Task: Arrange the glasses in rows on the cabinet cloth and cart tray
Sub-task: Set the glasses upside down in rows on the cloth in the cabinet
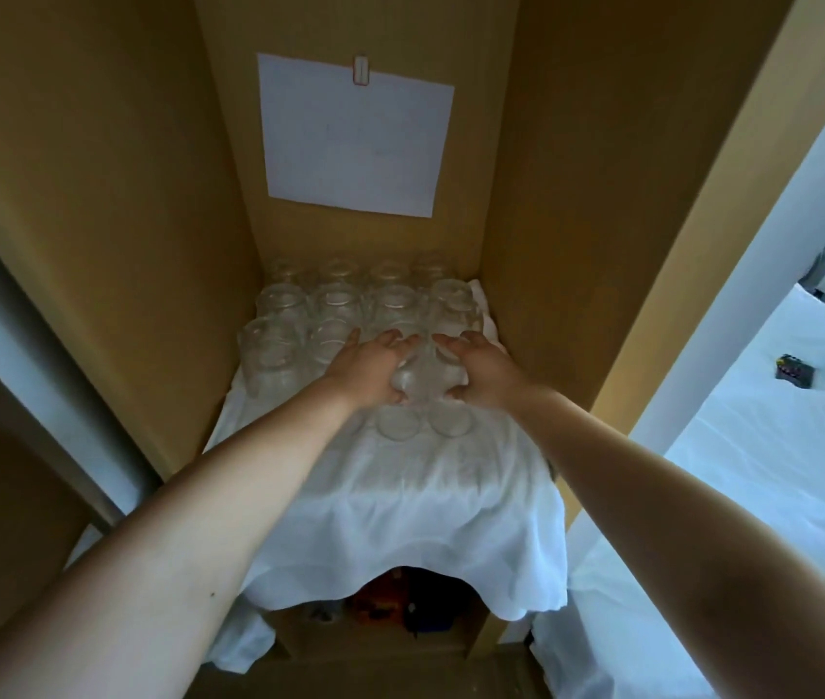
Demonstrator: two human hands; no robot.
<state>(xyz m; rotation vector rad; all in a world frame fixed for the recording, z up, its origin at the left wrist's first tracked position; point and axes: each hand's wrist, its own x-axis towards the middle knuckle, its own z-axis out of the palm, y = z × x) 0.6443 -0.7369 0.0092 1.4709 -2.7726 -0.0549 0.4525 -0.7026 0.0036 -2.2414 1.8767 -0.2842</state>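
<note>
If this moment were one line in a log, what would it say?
stage: arranging rows | left hand + right hand: both on one glass | place: white cloth in cabinet | other glasses: in rows behind

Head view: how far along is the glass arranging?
Done: clear glasses stand in rows at the back of the white cloth in the wooden cabinet. In hand: the left hand and right hand cup glasses in a partly filled row. Left: two more glasses in front, bare cloth beyond. No cart tray is in view.
</note>
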